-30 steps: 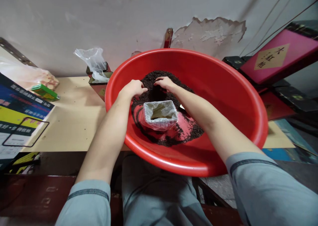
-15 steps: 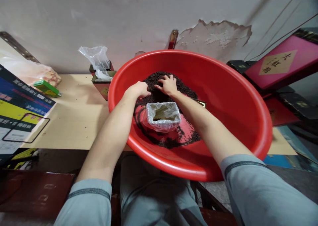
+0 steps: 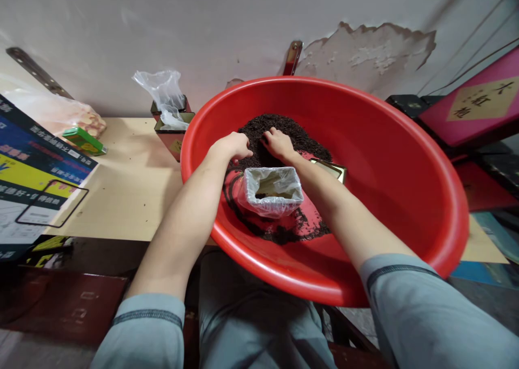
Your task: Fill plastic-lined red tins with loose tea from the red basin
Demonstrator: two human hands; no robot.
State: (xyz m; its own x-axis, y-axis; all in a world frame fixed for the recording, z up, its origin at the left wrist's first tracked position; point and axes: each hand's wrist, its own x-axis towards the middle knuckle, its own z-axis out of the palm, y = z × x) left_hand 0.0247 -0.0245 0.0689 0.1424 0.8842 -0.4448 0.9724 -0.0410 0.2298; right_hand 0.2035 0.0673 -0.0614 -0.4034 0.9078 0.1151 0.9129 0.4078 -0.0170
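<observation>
A big red basin [image 3: 405, 158] rests tilted toward me, with a heap of dark loose tea leaves [image 3: 295, 133] at its far side. A square tin lined with a clear plastic bag [image 3: 271, 191] stands upright in the basin, just in front of the heap. Both of my hands are in the leaves behind the tin. My left hand [image 3: 232, 145] is curled, its fingers closed over leaves. My right hand [image 3: 279, 142] is cupped with bent fingers digging into the heap. A gold lid [image 3: 330, 169] lies beside my right forearm.
A pale wooden table [image 3: 130, 190] holds a second lined tin [image 3: 172, 128], a green box [image 3: 83, 140] and printed cartons [image 3: 32, 185] at the left. Red and black gift boxes [image 3: 474, 114] are stacked at the right. A cracked wall stands right behind the basin.
My right hand went from flat and spread on the heap to cupped, and drew back toward the tin. The left hand stayed curled at the heap's edge. The view shifted slightly.
</observation>
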